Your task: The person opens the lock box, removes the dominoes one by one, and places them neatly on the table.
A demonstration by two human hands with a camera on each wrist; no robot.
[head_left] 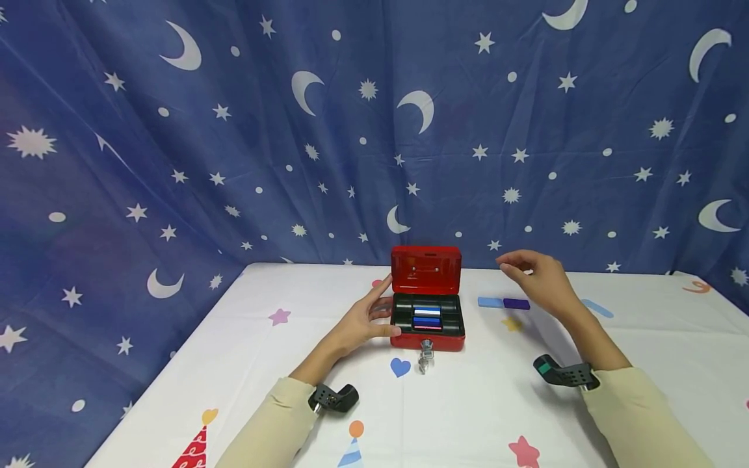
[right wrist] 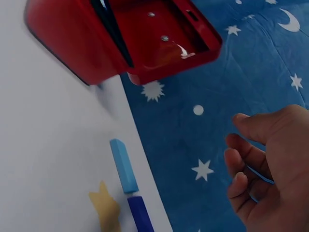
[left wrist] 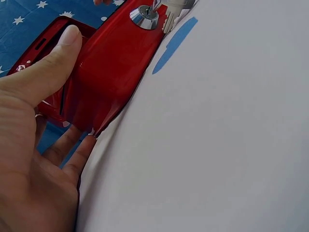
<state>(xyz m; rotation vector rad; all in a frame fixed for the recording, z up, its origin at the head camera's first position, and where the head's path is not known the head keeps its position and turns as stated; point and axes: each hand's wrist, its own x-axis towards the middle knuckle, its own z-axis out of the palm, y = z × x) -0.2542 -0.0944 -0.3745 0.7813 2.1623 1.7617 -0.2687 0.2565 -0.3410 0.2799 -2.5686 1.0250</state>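
Note:
A red cash box [head_left: 435, 341] stands on the table, its lid [head_left: 426, 270] raised at the back. Its black tray [head_left: 404, 302] carries several small bars [head_left: 427, 321] in blue, white and pink. My left hand [head_left: 357, 325] grips the box's left side, thumb at the front corner and fingers along the side wall. Keys [head_left: 426, 357] hang from the front lock [left wrist: 145, 17]. My right hand [head_left: 541, 283] is raised right of the box, fingers loosely bent with nothing between them. Below it lie a light blue bar [head_left: 490, 302] and a purple bar [head_left: 517, 304], end to end.
A white tablecloth [head_left: 468, 403] printed with stars, hearts and party hats covers the table. Behind and left of it hangs a blue curtain [head_left: 363, 169] with moons and stars. Each wrist wears a black camera band, such as the right one [head_left: 564, 374].

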